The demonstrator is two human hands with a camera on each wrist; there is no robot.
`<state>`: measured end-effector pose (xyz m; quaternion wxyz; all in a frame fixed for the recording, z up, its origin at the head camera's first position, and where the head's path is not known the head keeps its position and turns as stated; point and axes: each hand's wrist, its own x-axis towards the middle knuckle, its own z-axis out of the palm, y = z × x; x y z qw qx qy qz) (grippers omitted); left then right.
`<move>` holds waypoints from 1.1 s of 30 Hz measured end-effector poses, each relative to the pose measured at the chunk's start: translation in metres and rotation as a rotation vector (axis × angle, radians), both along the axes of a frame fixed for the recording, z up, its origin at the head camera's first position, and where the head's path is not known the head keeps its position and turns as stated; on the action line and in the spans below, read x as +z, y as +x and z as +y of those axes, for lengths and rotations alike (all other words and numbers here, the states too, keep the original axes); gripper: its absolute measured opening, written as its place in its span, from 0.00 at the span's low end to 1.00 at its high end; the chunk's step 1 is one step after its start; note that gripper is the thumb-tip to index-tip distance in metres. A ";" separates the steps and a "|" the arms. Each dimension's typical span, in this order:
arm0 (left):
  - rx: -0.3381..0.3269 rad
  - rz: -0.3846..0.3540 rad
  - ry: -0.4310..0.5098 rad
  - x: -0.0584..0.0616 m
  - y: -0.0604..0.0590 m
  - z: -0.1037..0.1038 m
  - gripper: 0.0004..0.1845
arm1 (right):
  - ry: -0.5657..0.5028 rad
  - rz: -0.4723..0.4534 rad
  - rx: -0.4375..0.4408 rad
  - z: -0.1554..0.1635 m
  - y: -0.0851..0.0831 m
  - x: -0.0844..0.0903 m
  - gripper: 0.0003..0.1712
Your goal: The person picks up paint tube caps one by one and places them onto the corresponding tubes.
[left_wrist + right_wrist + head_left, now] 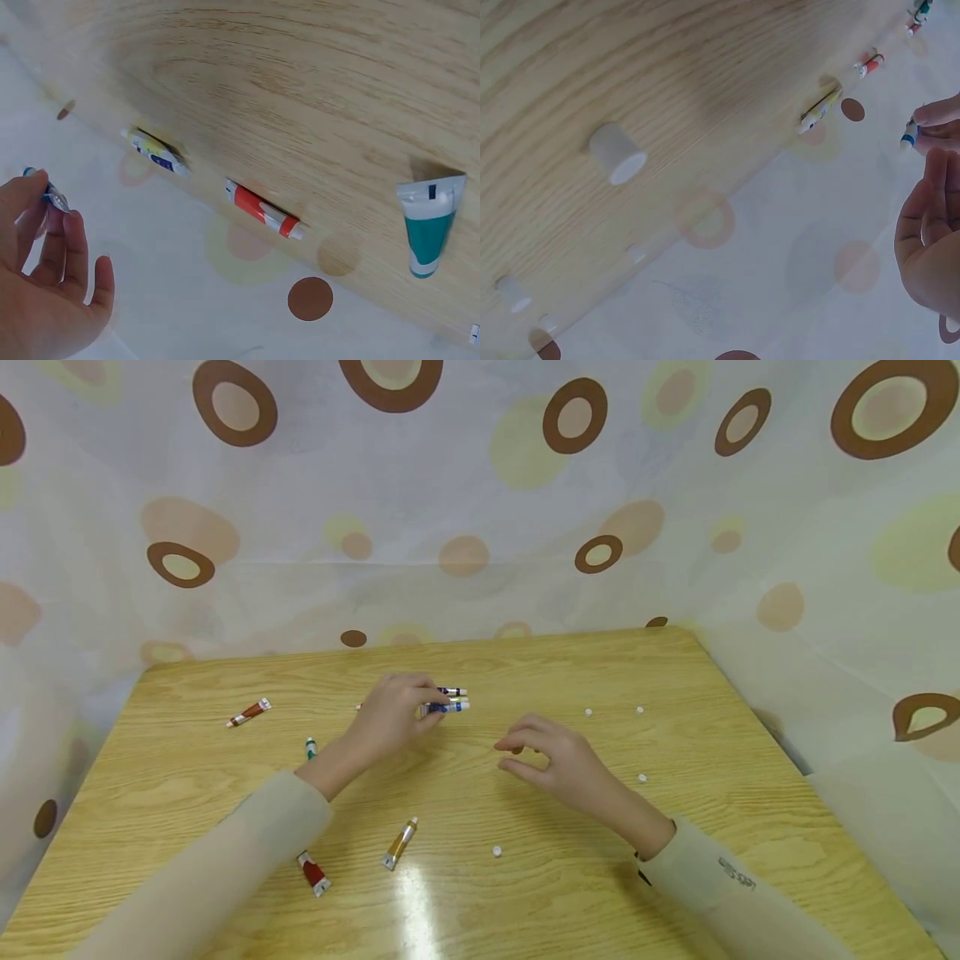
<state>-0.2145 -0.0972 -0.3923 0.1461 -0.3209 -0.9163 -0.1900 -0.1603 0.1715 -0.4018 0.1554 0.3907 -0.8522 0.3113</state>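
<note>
Head view: the left hand (393, 710) is out over the middle of the counter (675, 677), its fingers curled round a blue tube (448, 707), gripping it with the white tip poking out to the right. Just behind it a second tube (453, 692) lies on the wood, close beside the first; whether the two touch cannot be told. The right hand (555, 764) hovers near, a little to the right and closer to the person, holding nothing, fingers loosely curled with thumb and forefinger apart.

Left wrist view catches the blue tube's end (46, 191) pinched at the fingertips, with a yellow tube (156, 151), a red-and-white tube (264, 210) and a teal tube (429, 229) lying on the counter beyond.

Right wrist view shows a white cap (616, 154) standing on the wood, well apart from the hands. Back in the head view, more tubes lie scattered: a red one (249, 712) far left, a gold one (400, 843) and another red (313, 872) near the person. Small white caps (497, 852) dot the right side.
</note>
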 end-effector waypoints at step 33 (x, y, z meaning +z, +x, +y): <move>0.080 -0.192 -0.084 -0.037 -0.037 0.010 0.10 | 0.239 -0.478 0.200 0.013 0.021 -0.017 0.17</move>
